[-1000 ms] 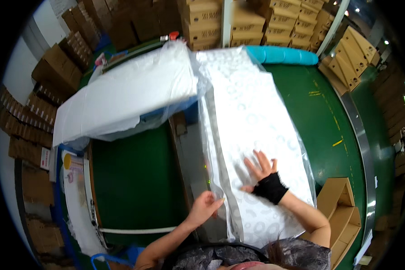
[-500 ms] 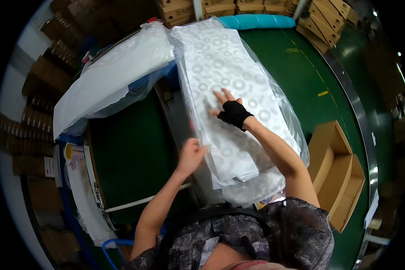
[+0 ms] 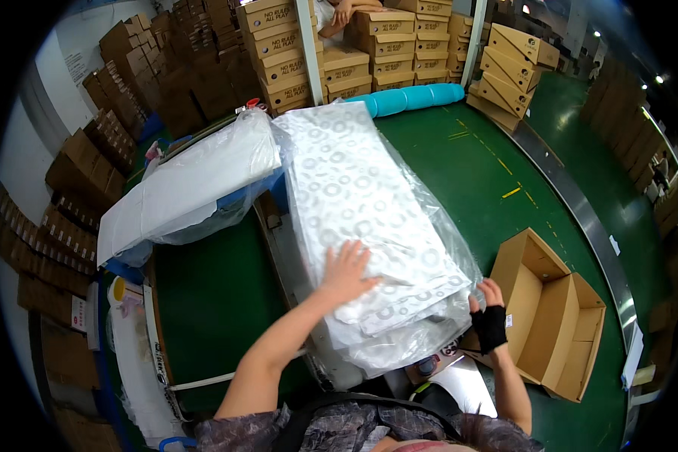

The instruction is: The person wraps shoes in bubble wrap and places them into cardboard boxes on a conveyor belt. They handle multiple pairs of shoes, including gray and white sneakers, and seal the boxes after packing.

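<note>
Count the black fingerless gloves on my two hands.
1: the black fingerless glove is on your right hand, by the clear plastic. Your left hand, spread on the patterned sheets, wears none. Both hands show.

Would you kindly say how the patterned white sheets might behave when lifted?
Probably floppy and light, as the patterned white sheets look thin and wrinkle beside the left hand. They may also slip over one another, since their near edges lie unevenly fanned.

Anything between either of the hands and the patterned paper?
Left hand: nothing visible; it lies on the patterned paper. Right hand: a margin of clear plastic shows between it and the paper's right edge; contact unclear.
</note>
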`<act>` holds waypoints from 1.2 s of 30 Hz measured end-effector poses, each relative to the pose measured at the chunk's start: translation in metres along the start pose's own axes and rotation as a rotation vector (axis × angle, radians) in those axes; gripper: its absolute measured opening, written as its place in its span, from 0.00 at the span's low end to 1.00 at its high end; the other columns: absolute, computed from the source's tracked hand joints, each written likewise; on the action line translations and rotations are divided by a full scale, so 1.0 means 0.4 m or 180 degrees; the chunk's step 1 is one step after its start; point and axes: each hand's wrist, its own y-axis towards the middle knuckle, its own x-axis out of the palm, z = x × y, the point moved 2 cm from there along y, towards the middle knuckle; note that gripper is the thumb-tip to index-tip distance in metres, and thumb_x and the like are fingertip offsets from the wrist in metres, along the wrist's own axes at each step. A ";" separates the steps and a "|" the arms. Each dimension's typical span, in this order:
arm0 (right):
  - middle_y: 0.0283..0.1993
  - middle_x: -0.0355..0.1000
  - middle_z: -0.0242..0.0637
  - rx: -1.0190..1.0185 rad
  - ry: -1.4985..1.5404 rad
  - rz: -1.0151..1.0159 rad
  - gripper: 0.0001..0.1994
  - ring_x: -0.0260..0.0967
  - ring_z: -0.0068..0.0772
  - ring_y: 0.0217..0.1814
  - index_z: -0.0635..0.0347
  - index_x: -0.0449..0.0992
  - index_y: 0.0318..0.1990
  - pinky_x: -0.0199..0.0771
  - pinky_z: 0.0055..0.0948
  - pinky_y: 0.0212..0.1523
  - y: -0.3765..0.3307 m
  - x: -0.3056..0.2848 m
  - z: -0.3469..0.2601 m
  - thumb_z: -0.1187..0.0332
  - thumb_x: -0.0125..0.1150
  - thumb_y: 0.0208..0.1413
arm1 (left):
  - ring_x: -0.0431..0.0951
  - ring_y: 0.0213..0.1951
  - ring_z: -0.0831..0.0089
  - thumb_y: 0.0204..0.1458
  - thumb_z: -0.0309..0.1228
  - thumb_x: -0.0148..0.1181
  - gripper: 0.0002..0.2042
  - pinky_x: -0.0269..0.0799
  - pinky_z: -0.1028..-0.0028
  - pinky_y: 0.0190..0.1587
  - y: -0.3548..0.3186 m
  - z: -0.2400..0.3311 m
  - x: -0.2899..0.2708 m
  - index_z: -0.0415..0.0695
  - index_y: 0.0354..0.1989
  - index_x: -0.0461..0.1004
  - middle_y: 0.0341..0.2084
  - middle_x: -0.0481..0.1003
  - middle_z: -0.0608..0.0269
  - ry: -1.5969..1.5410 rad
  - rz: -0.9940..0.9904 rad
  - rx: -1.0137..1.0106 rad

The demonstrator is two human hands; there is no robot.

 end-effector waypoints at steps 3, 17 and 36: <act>0.50 0.63 0.50 0.0091 0.0007 -0.0140 0.18 0.64 0.50 0.50 0.61 0.67 0.46 0.66 0.38 0.49 -0.093 -0.009 0.008 0.70 0.58 0.44 | 0.40 0.65 0.54 0.48 0.60 0.44 0.40 0.33 0.47 0.61 0.002 -0.020 -0.033 0.39 0.62 0.49 0.62 0.43 0.45 0.0043 -0.0451 -0.0092; 0.51 0.64 0.45 -0.0864 -0.0214 -0.0777 0.21 0.60 0.44 0.54 0.62 0.70 0.42 0.61 0.43 0.47 -0.181 0.050 -0.132 0.60 0.62 0.40 | 0.73 0.34 0.53 0.48 0.38 0.54 0.17 0.67 0.64 0.35 -0.075 0.154 -0.082 0.35 0.38 0.71 0.29 0.73 0.47 -0.0855 -0.0120 0.0347; 0.42 0.63 0.42 -0.0949 -0.0393 -0.2031 0.28 0.63 0.42 0.42 0.61 0.67 0.48 0.69 0.37 0.33 -0.224 0.072 -0.210 0.57 0.63 0.38 | 0.43 0.64 0.51 0.44 0.61 0.47 0.44 0.35 0.41 0.58 -0.134 0.248 0.014 0.38 0.62 0.47 0.62 0.43 0.42 0.0380 -0.0311 0.0964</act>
